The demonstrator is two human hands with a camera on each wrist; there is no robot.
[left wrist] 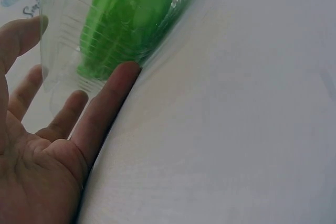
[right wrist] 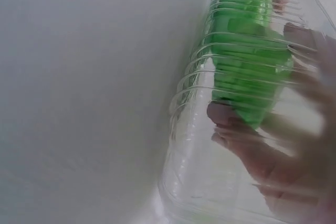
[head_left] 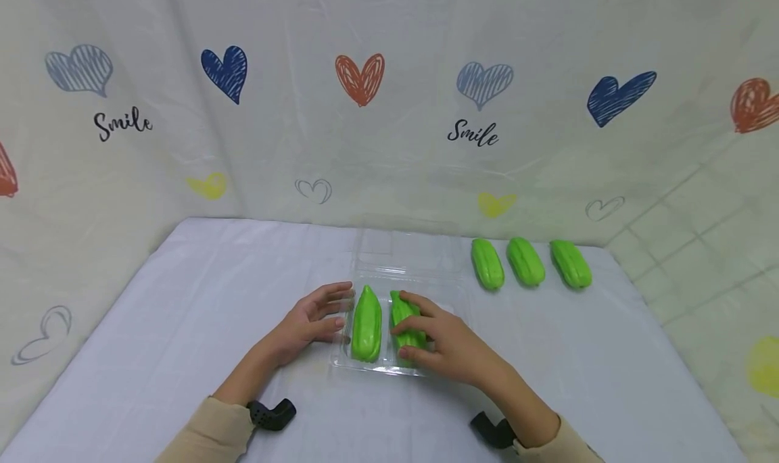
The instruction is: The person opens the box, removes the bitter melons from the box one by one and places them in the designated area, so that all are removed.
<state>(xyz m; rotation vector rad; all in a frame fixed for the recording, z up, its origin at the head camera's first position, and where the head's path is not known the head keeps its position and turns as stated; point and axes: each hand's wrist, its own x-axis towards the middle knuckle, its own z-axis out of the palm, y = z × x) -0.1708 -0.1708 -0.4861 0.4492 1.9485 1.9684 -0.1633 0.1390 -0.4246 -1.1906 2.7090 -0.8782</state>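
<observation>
A clear plastic clamshell box (head_left: 395, 370) lies with its lid (head_left: 404, 250) raised at the back. In its left part sits a glossy green ridged gourd-shaped piece (head_left: 367, 328). A second green gourd-shaped piece (head_left: 402, 311) is beside it, partly covered by my right hand (head_left: 447, 341), whose thumb and fingers hold it inside the box. Through the clear wall in the right wrist view, the thumb (right wrist: 223, 114) shows close against the green piece (right wrist: 247, 72). My left hand (head_left: 310, 318) rests at the box's left side, fingers spread, fingertips touching or very near the wall.
Three more green gourd-shaped pieces (head_left: 488, 264) (head_left: 526, 262) (head_left: 571, 264) lie in a row at the back right of the white-covered table (head_left: 243, 280). A curtain (head_left: 414, 145) printed with hearts hangs behind the table's far edge.
</observation>
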